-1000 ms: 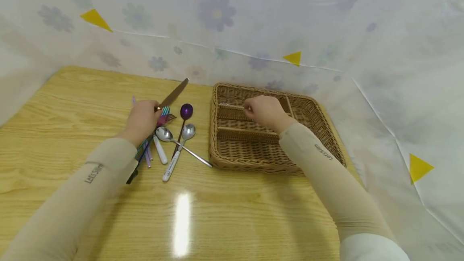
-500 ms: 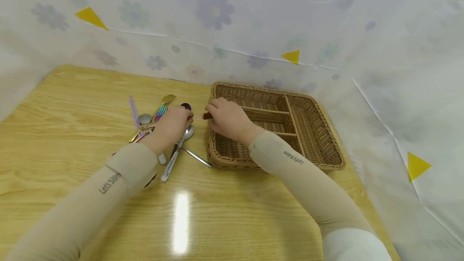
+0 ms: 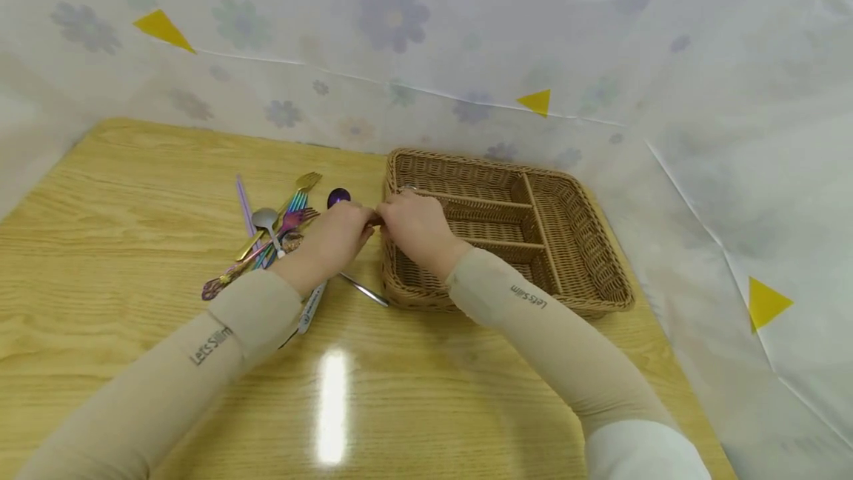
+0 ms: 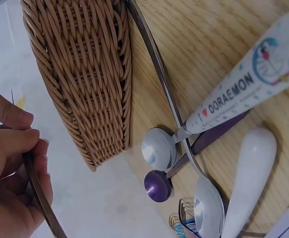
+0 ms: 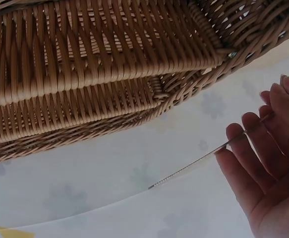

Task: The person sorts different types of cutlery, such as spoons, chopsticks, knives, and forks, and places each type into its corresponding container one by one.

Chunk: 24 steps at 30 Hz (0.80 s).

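Note:
At the basket's left edge in the head view, my left hand (image 3: 343,235) and right hand (image 3: 416,232) meet. Both fingers and thumbs hold a thin, dark brown metal knife (image 4: 35,184). Its serrated blade edge (image 5: 186,167) crosses the fingers in the right wrist view; most of it is hidden in the head view. Left of and beneath the left hand lies a cutlery pile. It has a gold fork (image 3: 306,181), a purple-pink fork (image 3: 295,221) and a grey spoon (image 3: 265,218). A purple spoon (image 4: 157,186) and a Doraemon-handled spoon (image 4: 246,84) lie beside a silver spoon (image 4: 209,208).
A wicker basket (image 3: 593,295) with several compartments stands right of the pile. A small shiny bit shows at its back left corner. Purple chopsticks (image 3: 243,202) lie at the pile's left. A flowered curtain (image 3: 400,35) with yellow triangles hangs behind the wooden table (image 3: 426,406).
The left hand has carried the knife rightward from over the pile. The right hand has moved left from above the basket's middle and met it, now holding the knife too.

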Motion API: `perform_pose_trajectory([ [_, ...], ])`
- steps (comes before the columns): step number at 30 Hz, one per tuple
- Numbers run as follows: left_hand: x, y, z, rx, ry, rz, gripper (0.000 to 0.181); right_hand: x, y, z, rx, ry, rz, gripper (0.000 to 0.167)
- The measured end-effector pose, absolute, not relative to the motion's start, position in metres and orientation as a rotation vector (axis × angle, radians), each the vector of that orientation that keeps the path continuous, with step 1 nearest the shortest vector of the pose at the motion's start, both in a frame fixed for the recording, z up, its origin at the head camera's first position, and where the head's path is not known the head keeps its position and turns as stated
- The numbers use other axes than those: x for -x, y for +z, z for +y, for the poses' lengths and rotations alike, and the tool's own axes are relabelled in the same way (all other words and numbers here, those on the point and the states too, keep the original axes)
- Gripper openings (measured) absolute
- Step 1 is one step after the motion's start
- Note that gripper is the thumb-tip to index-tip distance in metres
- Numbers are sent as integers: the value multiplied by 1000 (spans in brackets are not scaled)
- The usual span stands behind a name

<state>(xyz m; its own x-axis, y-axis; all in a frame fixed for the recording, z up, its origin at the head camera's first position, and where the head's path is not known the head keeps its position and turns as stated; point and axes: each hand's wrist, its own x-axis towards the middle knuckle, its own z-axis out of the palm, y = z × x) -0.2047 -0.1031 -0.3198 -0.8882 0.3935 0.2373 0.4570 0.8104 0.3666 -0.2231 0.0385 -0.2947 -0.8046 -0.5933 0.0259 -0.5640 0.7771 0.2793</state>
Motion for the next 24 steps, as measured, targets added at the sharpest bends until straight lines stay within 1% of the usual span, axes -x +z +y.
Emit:
perform_pose_trajectory([
  [5, 203, -317, -106, 662, -585, -2827, 15, 226, -291, 43, -875, -405, -2864, 15],
  [13, 205, -322, -120, 593, -450, -2854, 18, 238, -289, 61, -751, -286, -2970, 15],
  [15, 205, -323, -124, 567, -448, -2870, 19, 242, -288, 68, -717, -261, -2980, 14],
  [20, 206, -321, -132, 515, -478, -2932, 24, 249, -286, 83, -656, -239, -2967, 16],
  [24, 205, -319, -138, 499, -544, -2954, 24, 253, -285, 93, -634, -218, -2978, 18],
])
